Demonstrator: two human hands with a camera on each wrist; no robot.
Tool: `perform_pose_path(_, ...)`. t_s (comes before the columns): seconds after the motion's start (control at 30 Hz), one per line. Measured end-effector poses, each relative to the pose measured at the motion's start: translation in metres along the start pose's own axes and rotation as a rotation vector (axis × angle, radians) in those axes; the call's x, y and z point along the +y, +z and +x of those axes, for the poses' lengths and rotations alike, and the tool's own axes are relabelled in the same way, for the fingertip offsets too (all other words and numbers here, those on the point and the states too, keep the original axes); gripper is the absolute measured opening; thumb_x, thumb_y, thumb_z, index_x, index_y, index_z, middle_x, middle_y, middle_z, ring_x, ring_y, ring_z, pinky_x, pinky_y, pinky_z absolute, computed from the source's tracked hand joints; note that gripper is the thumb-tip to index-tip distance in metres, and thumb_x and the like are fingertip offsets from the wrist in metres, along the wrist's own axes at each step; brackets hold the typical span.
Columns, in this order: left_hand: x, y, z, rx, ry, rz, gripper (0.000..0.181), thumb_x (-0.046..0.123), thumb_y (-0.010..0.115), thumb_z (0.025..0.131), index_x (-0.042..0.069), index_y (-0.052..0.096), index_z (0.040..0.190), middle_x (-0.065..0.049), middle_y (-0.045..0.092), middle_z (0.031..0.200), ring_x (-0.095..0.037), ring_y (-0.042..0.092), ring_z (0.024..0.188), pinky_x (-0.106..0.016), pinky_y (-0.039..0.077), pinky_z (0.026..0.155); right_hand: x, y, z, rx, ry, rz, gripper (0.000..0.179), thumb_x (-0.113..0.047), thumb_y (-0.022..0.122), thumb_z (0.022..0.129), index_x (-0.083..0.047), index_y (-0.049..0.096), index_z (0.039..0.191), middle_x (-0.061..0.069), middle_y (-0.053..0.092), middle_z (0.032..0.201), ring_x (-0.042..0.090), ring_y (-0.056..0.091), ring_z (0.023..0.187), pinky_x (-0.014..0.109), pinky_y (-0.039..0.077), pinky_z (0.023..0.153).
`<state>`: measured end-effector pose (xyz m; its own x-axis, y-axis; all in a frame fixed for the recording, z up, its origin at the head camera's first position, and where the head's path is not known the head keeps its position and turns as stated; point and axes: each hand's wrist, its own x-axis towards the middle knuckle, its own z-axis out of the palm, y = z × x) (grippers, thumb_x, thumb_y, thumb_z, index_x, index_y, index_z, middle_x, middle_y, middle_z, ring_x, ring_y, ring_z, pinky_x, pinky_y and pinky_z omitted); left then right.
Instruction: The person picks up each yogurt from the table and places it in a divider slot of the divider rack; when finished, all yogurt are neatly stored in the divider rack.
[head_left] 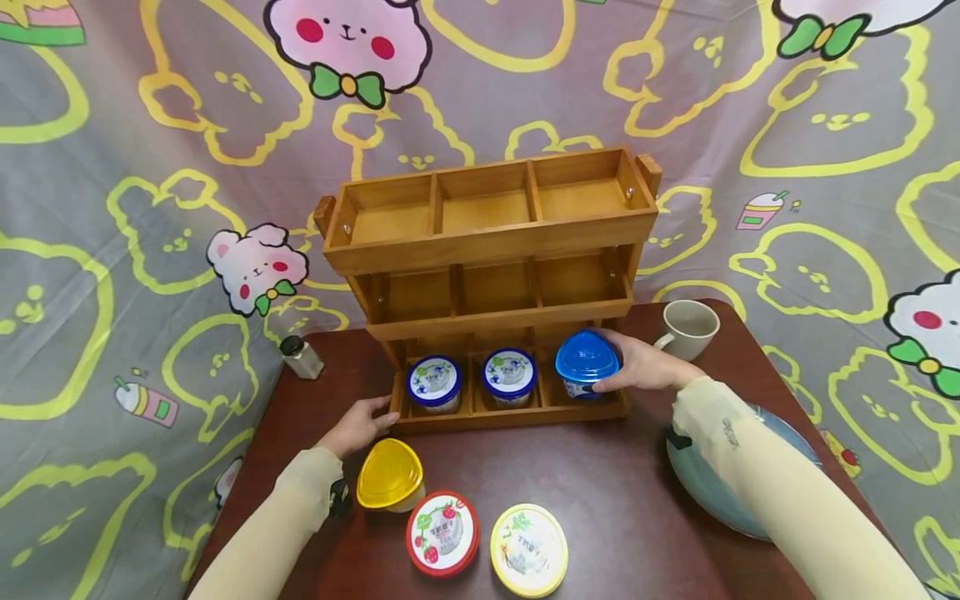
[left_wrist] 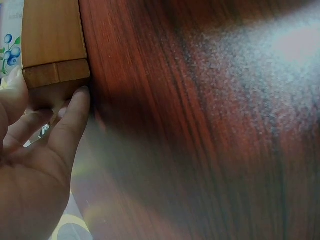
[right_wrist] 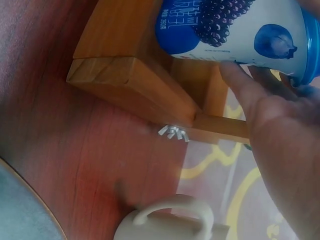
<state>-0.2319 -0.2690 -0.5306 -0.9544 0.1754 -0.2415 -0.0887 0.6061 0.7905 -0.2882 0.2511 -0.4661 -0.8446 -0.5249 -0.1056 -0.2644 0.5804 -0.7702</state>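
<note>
In the head view, the blue tub (head_left: 588, 367) sits in the rack's (head_left: 487, 242) bottom right compartment, the right hand (head_left: 647, 362) closed round its side, thumb in front. It looks fairly light and stiff-walled; the glossy lid (head_left: 587, 350) could be slick, so the wall below the rim seems the better hold. The hand hides the tub's right side.

In the left wrist view, the left hand pinches the rack's end between thumb and fingers; the wood seems rigid and grippy. The palm is cut off, the blue tub out of view.

In the right wrist view, fingers lie along the tub's smooth printed wall. The frame crops the lid, and whether the base touches the compartment floor I cannot tell.
</note>
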Motion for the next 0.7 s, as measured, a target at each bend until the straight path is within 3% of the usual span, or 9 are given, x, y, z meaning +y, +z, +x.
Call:
perform_pose_path(0.33,0.002,0.0,0.0,0.004,0.02,0.008,0.051,0.005,0.058,0.1,-0.015,0.039,0.143,-0.035,0.046,0.14,-0.041,0.064,0.107,-0.046,0.057,0.085,0.006,0.003,0.008,-0.078,0.023,0.014,0.105,-0.039,0.085,0.078,-0.003,0.023,0.155,0.023,0.048,0.14,0.039,0.049,0.124,0.057,0.041,0.105)
perform_pose_path(0.7,0.003,0.001,-0.003,0.004,0.009,-0.013,0.052,0.005,0.058,0.1,-0.016,0.039,0.143,-0.035,0.044,0.141,-0.04,0.064,0.108,-0.046,0.057,0.085,0.014,0.005,0.011,-0.108,0.07,0.005,0.107,-0.037,0.085,0.078,-0.001,0.021,0.155,0.025,0.044,0.144,0.041,0.046,0.128,0.059,0.037,0.107)
